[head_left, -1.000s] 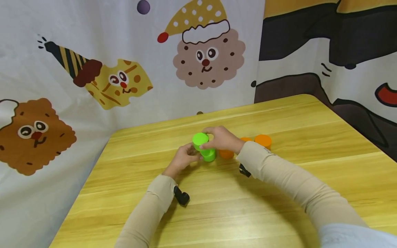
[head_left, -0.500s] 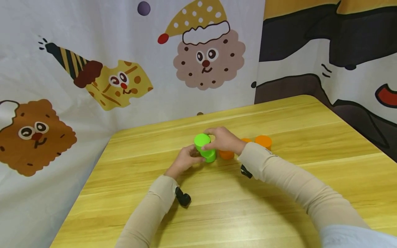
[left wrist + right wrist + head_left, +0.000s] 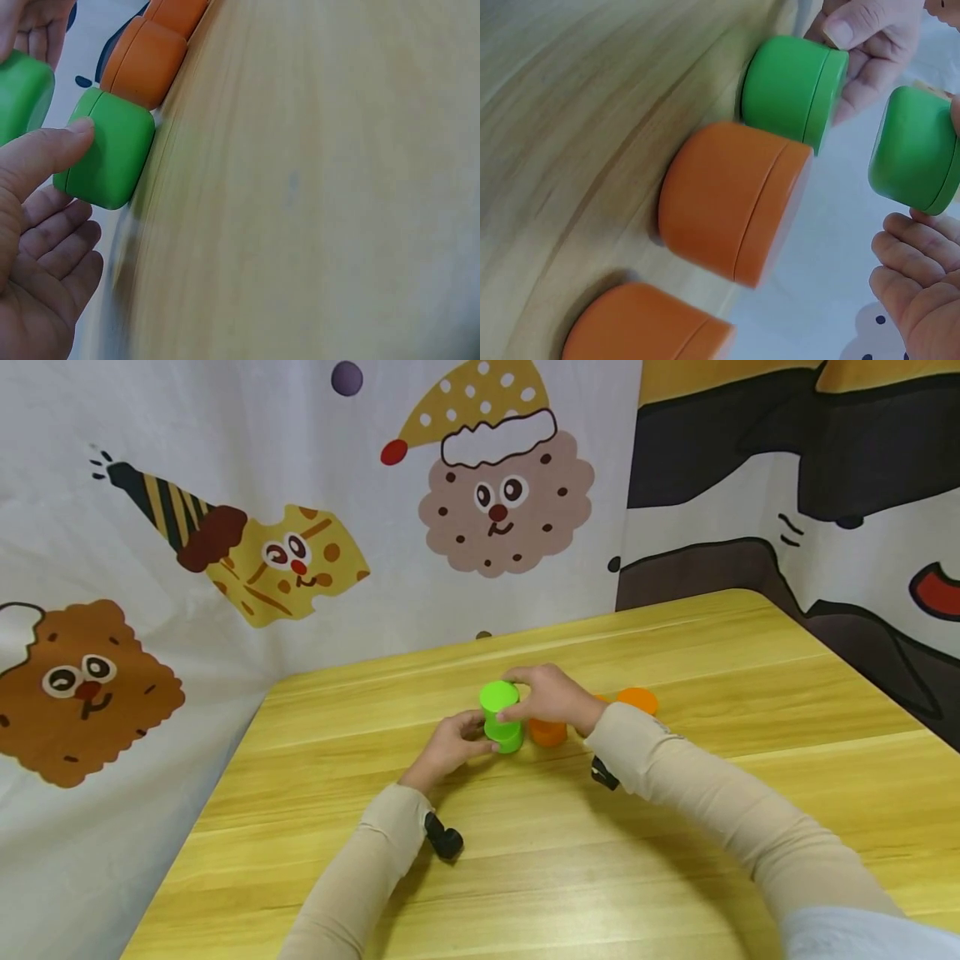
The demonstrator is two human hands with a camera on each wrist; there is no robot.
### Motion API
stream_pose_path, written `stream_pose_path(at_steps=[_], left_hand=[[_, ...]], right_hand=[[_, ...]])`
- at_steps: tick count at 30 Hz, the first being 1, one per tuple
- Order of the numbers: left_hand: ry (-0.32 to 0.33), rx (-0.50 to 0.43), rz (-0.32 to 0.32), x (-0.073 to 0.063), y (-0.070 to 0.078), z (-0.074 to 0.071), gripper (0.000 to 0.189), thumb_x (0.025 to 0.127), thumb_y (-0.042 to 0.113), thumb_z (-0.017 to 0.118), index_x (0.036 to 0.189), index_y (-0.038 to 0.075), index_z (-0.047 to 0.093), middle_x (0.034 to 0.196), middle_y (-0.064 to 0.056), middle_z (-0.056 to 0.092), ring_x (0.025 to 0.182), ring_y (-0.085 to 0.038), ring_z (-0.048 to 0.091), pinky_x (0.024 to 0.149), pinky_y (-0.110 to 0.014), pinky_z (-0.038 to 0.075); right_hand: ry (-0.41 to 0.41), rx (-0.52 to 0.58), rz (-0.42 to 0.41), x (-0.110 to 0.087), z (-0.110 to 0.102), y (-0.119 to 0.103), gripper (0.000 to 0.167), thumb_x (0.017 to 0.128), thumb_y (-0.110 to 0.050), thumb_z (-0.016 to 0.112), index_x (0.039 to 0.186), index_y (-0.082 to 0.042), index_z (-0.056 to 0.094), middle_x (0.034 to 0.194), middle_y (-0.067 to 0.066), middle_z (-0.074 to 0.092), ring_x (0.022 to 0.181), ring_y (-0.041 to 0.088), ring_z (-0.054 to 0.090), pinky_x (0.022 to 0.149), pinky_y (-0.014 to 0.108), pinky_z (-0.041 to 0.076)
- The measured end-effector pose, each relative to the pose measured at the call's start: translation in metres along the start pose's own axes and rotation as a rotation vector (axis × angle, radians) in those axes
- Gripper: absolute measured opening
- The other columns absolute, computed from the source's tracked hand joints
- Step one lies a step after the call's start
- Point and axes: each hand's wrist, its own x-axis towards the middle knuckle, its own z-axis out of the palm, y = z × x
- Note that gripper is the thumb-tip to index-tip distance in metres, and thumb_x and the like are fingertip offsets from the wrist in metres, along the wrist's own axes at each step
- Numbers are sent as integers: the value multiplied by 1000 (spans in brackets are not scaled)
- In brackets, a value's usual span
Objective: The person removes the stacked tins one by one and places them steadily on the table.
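In the head view, my right hand (image 3: 555, 695) holds a green lidded round jar (image 3: 498, 697) between thumb and fingers. It is raised over a second green jar (image 3: 505, 737), which stands on the table; the right wrist view shows a gap between the two. My left hand (image 3: 450, 743) pinches this lower jar, its thumb near the lid seam (image 3: 84, 139) and the fingers on the opposite side. Close to the right of the lower green jar stands an orange lidded jar (image 3: 724, 199).
Another orange jar (image 3: 637, 699) stands farther right on the wooden table (image 3: 525, 877). A further orange one (image 3: 601, 697) is mostly hidden behind the right wrist. A cartoon-printed cloth (image 3: 315, 435) hangs behind the table's far edge.
The right hand has carried the upper green jar slightly to the right, bringing it more squarely over the lower one. The left hand stays at the lower jar with only a slight shift.
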Motion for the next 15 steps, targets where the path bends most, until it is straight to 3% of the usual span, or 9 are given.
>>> stream_pose_path(at_steps=[9,15], left_hand=[[21,15,14,-1,0,0,47,79,14,75,123,12,59,125,-3,59,118,-23,53,100,-41,43],[17,7,1,0,-1,0,48,79,14,74,124,10,58,125,-5,58,119,-24,52,101,-42,41]], right_hand=[[38,19,16,-11,-13,14,60,74,-33,78,124,-7,57,127,9,57,119,28,50,99,46,41],[72,14,43,-20,-24,24,60,73,-32,78,124,-8,58,127,11,57,121,30,48,102,48,39]])
